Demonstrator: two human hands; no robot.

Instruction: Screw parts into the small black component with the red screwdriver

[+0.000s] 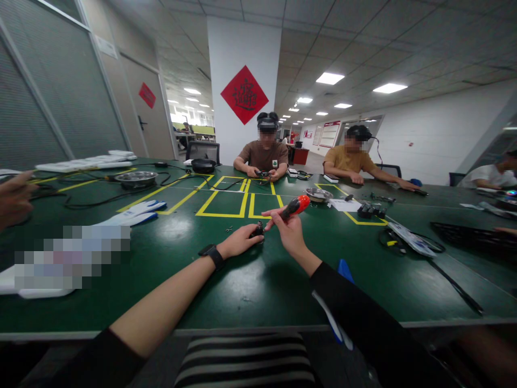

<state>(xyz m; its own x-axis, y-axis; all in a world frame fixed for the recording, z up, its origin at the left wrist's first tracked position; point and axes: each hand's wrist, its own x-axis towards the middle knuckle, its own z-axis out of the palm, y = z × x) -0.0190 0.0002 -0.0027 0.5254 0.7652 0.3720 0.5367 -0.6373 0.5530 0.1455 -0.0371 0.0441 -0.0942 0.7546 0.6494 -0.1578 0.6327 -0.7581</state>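
A white-and-blue glove (135, 212) is laid on the green table (258, 302). By the fingers of the left hand (237, 242), a small black part (257, 230) is clamped over the table; beside it, a red-and-black-handled screwdriver (298, 206) is gripped in the right hand (292, 235), fingers curled.

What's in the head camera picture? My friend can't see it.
A person's right hand holds a red-and-black tool toward a small dark part in the left hand, over a green table marked with yellow lines. Across it sits a person in a brown shirt.
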